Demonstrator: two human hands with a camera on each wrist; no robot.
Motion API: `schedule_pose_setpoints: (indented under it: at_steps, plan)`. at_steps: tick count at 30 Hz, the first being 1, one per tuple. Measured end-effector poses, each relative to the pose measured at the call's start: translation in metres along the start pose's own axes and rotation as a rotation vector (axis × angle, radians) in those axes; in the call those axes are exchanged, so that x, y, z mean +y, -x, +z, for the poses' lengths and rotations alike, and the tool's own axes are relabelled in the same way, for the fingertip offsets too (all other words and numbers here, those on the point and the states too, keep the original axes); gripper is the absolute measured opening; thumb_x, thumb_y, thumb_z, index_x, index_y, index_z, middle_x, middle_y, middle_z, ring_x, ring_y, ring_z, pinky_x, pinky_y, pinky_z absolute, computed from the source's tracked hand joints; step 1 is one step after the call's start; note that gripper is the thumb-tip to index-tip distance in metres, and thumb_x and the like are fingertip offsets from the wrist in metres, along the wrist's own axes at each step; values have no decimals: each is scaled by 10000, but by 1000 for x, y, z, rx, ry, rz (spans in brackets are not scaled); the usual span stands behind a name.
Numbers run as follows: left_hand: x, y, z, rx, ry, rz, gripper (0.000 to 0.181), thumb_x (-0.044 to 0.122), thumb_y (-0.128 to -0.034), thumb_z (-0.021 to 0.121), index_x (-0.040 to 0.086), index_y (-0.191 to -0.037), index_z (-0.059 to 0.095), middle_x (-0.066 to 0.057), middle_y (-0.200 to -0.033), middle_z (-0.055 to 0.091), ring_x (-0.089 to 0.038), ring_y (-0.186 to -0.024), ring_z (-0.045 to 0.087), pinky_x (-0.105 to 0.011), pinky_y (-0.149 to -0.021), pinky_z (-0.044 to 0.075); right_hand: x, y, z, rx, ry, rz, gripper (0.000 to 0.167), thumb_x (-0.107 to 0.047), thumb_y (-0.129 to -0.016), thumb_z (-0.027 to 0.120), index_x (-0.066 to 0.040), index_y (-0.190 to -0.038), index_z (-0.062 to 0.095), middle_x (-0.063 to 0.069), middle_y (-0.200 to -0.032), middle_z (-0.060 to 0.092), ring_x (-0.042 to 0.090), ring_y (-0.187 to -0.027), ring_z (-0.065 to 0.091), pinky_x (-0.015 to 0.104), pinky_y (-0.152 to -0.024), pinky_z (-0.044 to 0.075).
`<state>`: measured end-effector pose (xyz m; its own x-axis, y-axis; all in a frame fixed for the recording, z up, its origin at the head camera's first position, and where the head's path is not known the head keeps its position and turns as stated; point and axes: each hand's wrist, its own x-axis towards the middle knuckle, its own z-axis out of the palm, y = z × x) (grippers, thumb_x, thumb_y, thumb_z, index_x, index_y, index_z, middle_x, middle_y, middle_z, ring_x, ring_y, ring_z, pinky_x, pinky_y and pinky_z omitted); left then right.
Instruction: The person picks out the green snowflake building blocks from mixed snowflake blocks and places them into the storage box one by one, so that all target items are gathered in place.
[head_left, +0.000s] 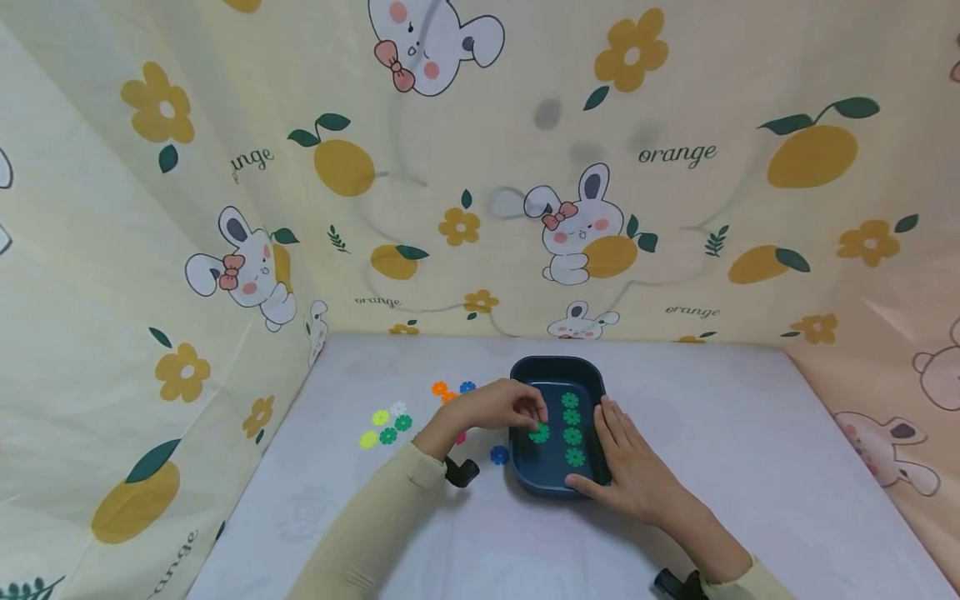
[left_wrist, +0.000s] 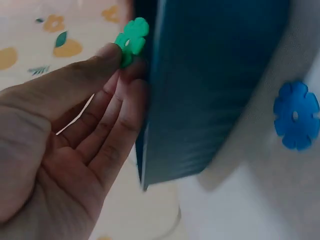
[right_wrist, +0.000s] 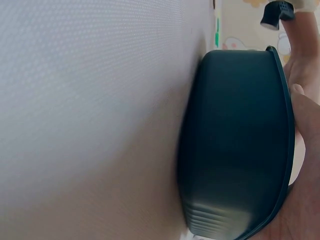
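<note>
A dark blue rectangular tray [head_left: 555,485] stands on the table, with a column of several green flower-shaped pieces [head_left: 572,436] along the right side of its floor. Over the tray's left half, my left hand [head_left: 510,406] pinches another green flower-shaped piece [left_wrist: 133,42] between thumb and fingertips. My right hand [head_left: 637,471] rests along the tray's right rim, fingers straight and thumb over the near right corner. From the right wrist view, the tray's outer wall [right_wrist: 235,135] shows beside that hand.
Left of the tray lie loose flower-shaped pieces: a blue one [head_left: 499,455] close by, orange ones [head_left: 440,388] further back, and yellow [head_left: 369,439] and green ones [head_left: 387,436] further left. A patterned cloth [head_left: 480,167] hangs behind the white table [head_left: 712,417].
</note>
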<state>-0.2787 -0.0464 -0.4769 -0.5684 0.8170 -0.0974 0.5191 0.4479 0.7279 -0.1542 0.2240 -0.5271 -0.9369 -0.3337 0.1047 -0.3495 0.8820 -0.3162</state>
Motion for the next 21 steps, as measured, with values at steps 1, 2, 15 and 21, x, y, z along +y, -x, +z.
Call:
schedule_pose_setpoints:
  at_steps: [1,2,15,21]
  plan:
    - [0,-6,2,-12,-18,0,84,141,-1012,767,159,-1091,746,94,-992,739,-71,-874,686,-177,-844,565,0,0,-1,7,-1,-4,1226,-794,-910,637,95,-1651,233,275,-1760,123,455,-1631,136,638,-1268,227]
    - [1,-11,5,-25,-38,-3,80,143,-1013,766,157,-1089,747,101,-981,733,-69,-866,681,-170,-838,562,-1,0,-1,12,-1,-8,1223,-790,-912,639,99,-1648,235,279,-1757,130,460,-1628,142,638,-1267,230]
    - [10,-42,30,-136,-222,-100,60,90,-1014,754,136,-1051,756,84,-934,712,-41,-815,620,-149,-780,528,0,0,-2,14,6,-18,1200,-773,-924,642,100,-1645,246,283,-1754,142,460,-1627,150,638,-1265,235]
    - [10,-43,36,-143,-223,-116,45,91,-1021,743,130,-1043,748,82,-921,687,-59,-807,610,-159,-767,527,-1,1,-1,18,1,-20,1196,-773,-926,638,103,-1642,251,286,-1751,150,462,-1626,150,632,-1269,229]
